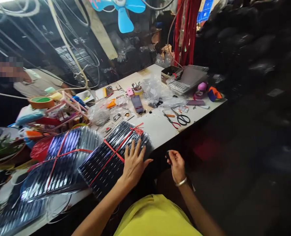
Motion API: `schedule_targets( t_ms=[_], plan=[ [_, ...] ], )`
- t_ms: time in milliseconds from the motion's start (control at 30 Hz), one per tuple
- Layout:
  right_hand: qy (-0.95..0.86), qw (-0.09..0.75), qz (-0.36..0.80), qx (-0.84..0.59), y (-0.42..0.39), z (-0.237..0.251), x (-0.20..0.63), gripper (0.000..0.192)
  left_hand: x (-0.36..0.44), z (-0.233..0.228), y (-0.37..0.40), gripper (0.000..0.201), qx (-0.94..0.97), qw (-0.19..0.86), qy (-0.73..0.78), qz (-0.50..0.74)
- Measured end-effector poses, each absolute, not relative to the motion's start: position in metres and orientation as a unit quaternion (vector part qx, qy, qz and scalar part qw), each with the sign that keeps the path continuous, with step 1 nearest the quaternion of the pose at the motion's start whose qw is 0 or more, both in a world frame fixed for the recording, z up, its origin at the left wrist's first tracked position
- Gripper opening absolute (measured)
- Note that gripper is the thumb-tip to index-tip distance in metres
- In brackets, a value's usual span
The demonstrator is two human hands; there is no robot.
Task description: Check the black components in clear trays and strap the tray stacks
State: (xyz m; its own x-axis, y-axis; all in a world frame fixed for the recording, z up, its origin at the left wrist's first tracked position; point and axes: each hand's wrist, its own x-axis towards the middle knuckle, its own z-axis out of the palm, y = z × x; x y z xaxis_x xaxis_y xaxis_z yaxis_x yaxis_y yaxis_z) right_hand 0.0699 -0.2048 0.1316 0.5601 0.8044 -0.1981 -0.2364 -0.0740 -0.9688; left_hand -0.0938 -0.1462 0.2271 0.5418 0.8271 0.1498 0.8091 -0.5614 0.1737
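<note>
My left hand (133,164) lies with spread fingers on the right side of a stack of black ridged trays (103,170), tied crosswise with red plastic ribbon (120,146). The ribbon's knot sits near the stack's far corner. Away from the table's front edge, my right hand (177,166) is closed, with a small black piece (168,154) pinched between thumb and fingers; its kind is too small to make out. A second ribbon-tied stack (64,160), wrapped in clear plastic, leans beside the first on the left.
On the white table (162,131) lie black-handled scissors (183,118) and red-handled pliers (172,122). Clear plastic bags (155,88) and a clear plastic box (189,78) stand farther back. A pink rack (69,108) with tape crowds the left. A person (37,82) is across the table.
</note>
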Motion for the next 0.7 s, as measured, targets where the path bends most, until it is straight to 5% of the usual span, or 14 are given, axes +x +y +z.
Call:
schedule_targets(
  t_ms=[233, 500, 700],
  plan=[
    [-0.257, 0.519, 0.616, -0.535, -0.258, 0.170, 0.047, 0.035, -0.084, 0.201, -0.199, 0.033, 0.772, 0.476, 0.371, 0.199],
    [-0.376, 0.384, 0.635, -0.554, -0.216, 0.177, 0.075, 0.045, -0.092, 0.200, -0.188, 0.019, 0.658, 0.503, 0.475, 0.298],
    [-0.453, 0.266, 0.423, -0.738, -0.066, 0.138, 0.167, 0.025, -0.108, 0.223, -0.189, 0.021, 0.501, 0.586, 0.535, 0.345]
  ],
)
